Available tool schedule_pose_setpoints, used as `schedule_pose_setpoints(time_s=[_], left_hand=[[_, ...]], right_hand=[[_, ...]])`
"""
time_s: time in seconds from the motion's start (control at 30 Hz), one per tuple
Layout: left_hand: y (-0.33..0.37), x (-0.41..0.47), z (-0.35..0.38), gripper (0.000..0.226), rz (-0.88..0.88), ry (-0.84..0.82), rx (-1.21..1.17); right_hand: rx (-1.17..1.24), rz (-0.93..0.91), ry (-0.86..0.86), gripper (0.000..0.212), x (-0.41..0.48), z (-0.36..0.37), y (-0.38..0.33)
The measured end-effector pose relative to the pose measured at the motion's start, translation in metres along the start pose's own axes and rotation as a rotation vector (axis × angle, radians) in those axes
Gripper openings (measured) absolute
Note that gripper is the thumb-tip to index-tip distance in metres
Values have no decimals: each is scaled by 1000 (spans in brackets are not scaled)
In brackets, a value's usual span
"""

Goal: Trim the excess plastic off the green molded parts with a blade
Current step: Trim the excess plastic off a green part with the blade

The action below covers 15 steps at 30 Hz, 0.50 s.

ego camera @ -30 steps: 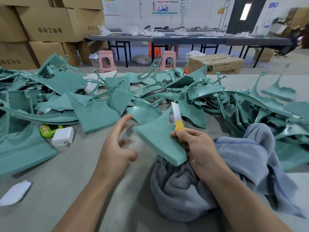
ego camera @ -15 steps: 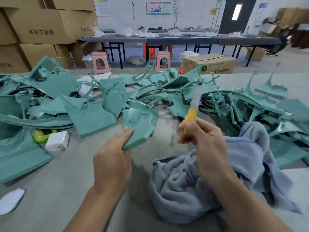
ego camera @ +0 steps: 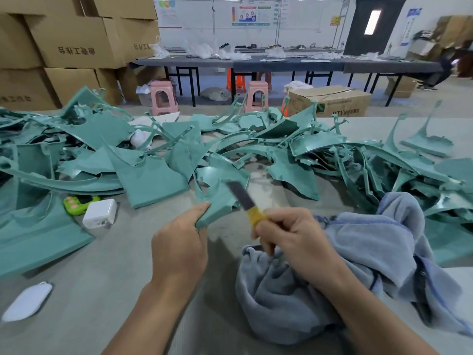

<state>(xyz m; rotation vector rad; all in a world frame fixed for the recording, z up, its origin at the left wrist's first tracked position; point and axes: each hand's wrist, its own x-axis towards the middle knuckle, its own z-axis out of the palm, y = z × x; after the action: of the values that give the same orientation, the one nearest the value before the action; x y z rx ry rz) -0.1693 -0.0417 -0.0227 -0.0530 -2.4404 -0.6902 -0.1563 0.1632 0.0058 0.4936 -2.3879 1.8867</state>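
We held a green part (ego camera: 217, 198) up over the worktop (ego camera: 107, 290) with our left hand (ego camera: 179, 249) closed on its near corner. A moment before, our right hand (ego camera: 286, 237) had the blade (ego camera: 240, 196) pointing up and away from it. Now that hand, wrapped tight on the yellow handle (ego camera: 257, 217), had laid the blade against the part's edge. We think the cutting was about to start.

"DTY" printed on cardboard box (ego camera: 332, 102), other box and poster lettering illegible
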Motion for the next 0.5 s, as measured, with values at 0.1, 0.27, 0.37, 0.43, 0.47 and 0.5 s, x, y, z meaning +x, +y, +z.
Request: schedule_pose_setpoints(time_s=[0.1,0.27,0.37,0.43,0.47,0.5], left_hand=[[-1,0,1,45,6,-22,49],[-2,3,2,46,-4,12,50],[-1,1,4,58,-21,24,-106],[3,-1,3,62,39,27,-175],[4,-2,2,62,86,40,-205],[5,-3,1,59,120,54,-243]], right_hand=[[-184,64,23,26,3,6,6],[-262,175,167,24,5,5,12],[-222,249,254,28,9,2,15],[-180,318,295,30,12,-1,17],[-153,338,310,31,13,-3,18],[-132,342,318,31,13,-4,19]])
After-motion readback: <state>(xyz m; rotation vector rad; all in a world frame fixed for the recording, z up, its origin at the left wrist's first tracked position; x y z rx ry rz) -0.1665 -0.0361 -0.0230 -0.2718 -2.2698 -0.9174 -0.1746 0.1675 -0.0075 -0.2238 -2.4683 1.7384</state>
